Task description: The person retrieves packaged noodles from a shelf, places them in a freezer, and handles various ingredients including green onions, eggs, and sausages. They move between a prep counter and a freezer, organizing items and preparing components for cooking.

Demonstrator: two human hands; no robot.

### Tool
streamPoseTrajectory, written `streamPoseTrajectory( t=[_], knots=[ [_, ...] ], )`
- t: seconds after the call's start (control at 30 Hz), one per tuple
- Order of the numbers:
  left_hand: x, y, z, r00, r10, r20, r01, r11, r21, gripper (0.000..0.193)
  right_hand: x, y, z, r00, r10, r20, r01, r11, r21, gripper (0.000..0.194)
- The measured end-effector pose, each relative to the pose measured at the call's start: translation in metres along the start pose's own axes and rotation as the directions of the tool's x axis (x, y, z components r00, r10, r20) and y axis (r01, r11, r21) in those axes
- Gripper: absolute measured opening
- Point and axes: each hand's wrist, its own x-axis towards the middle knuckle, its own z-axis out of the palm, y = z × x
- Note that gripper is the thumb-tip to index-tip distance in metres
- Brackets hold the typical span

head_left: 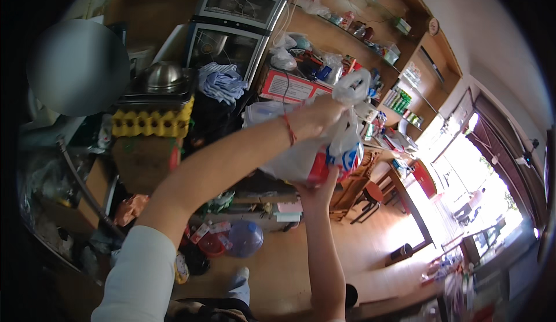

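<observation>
A translucent white plastic bag (284,164) with red and blue print showing at its right side is held up before me. My left hand (323,114), a red cord around its wrist, reaches across and grips the bag near its top; a loop of gathered plastic (354,86) sticks up past the fingers. From below, my right hand (319,188) holds the printed side, its thumb against the plastic. Most of the left fingers are hidden, and what the bag contains cannot be made out.
A cluttered counter runs behind the bag, with a red and white box (289,86), crumpled striped cloth (222,83) and yellow egg trays (152,123). A clear water jug (246,238) and red basin (211,244) stand on the floor. A person (470,205) is near the bright doorway.
</observation>
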Motion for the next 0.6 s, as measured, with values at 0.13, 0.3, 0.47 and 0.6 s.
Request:
streamPoseTrajectory(
  t=[0.13,0.3,0.47,0.6],
  knots=[
    [0.142,-0.023,-0.069,0.998,0.040,-0.039,-0.046,0.984,-0.173,0.022,0.182,0.008,0.004,0.995,0.078,0.055,-0.079,0.997,0.023,0.073],
    [0.256,-0.075,-0.147,0.938,-0.038,-0.345,-0.045,0.972,-0.231,0.020,0.341,0.045,-0.013,0.927,0.322,0.191,-0.342,0.936,0.080,0.072],
    [0.309,-0.128,-0.229,0.842,-0.092,-0.531,0.036,0.993,-0.116,0.019,0.401,0.101,-0.006,0.904,0.427,-0.030,-0.424,0.903,0.071,0.061],
    [0.311,-0.154,-0.269,0.739,-0.105,-0.665,0.049,0.994,-0.102,0.020,0.416,0.126,0.000,0.870,0.483,-0.096,-0.479,0.875,0.061,0.061]
  ],
)
